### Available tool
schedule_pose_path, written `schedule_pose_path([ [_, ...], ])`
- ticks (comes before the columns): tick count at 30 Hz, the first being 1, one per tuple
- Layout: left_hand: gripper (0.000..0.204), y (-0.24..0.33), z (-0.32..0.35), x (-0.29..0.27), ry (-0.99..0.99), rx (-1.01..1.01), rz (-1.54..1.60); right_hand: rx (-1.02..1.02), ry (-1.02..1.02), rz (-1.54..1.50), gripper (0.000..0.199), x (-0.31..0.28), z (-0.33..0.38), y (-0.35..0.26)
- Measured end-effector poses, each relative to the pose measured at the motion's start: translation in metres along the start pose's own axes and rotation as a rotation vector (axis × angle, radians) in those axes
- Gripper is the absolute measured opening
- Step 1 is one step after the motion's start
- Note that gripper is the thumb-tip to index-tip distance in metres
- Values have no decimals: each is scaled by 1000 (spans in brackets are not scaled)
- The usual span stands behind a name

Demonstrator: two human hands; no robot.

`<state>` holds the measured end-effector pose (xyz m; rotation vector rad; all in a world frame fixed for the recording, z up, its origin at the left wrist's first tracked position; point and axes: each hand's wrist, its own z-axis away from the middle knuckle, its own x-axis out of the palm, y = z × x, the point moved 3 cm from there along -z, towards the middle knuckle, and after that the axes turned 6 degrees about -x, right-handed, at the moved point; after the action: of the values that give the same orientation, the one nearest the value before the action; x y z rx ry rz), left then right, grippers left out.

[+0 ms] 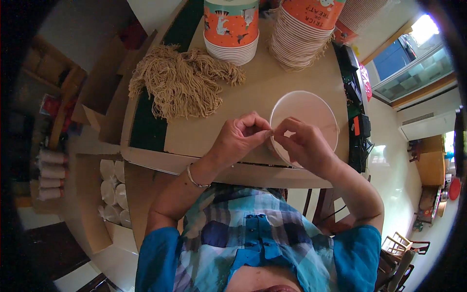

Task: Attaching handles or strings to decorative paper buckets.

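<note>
A round white paper bucket [311,108] stands at the table's near right part, its open top facing up. At its left rim my two hands meet, fingertips touching. My left hand [242,135] is closed in a pinch just outside the rim, a bangle on its wrist. My right hand [304,143] reaches over the bucket's near side, thumb and fingers also pinched together. Whatever lies between the fingertips is too small to make out. A bundle of tan cords [182,82] is heaped on the table, beyond my left hand.
Nested orange printed buckets [231,34] and a taller, tilted stack [300,41] stand at the table's far side. Black devices and cables [359,125] line the right edge. On the left floor, a cardboard box [92,204] holds white rolled goods. Chairs [401,248] stand at lower right.
</note>
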<state>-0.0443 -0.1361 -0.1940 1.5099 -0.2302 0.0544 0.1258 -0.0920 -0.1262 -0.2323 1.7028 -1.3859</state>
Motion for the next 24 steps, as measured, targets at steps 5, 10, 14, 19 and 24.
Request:
schedule_pose_path([
  [5, 7, 2, 1, 2, 35, 17, -64, 117, -97, -103, 10, 3, 0, 7],
  [10, 6, -3, 0, 0, 44, -2, -79, 61, -141, -283, 5, 3, -4, 21],
  [14, 6, -3, 0, 2, 27, -28, -47, 90, -135, -378, 5, 3, -4, 23],
  [19, 6, -7, 0, 3, 46, 3, -50, 287, -220, -349, 7, -5, -5, 6],
  [24, 5, -7, 3, 3, 41, -7, -20, 302, -273, -592, 7, -5, -10, 21],
])
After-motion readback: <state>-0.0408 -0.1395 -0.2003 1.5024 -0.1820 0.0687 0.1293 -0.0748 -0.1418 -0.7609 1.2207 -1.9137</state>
